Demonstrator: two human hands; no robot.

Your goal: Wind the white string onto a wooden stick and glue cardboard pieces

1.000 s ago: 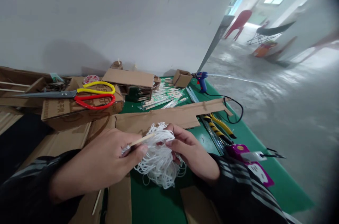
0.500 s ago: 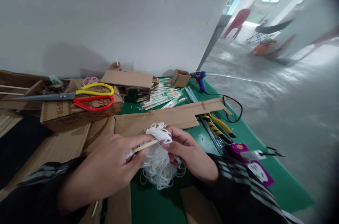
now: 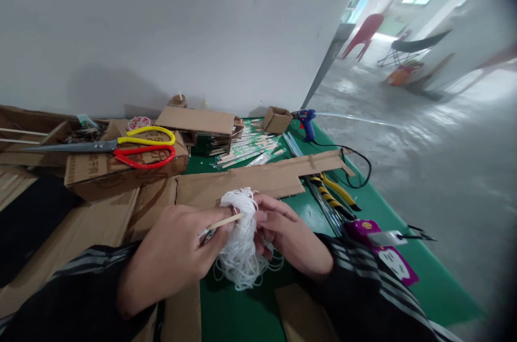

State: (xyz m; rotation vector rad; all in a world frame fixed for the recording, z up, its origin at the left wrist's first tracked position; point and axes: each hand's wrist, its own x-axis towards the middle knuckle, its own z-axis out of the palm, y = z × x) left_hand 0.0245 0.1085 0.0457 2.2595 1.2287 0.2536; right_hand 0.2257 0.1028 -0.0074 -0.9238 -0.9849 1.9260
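Since the earlier frames, the two hands have drawn closer together, and the white string is now bunched more tightly between them.

The left hand (image 3: 177, 253) is pinching a thin wooden stick (image 3: 226, 221) between thumb and fingertips, with the stick pointing right and slightly up into the tangle of white string (image 3: 241, 245). The right hand (image 3: 293, 239) is gripping the other side of that tangle, its fingers curled into the loops. The string is hanging in a loose clump between both hands, just above the green table (image 3: 238, 315) and in front of a long cardboard strip (image 3: 262, 175).

Farther back on the left, scissors with one yellow and one red handle (image 3: 141, 145) are lying on a cardboard box (image 3: 105, 172). A blue glue gun (image 3: 307, 122) is standing near the table's far right edge.
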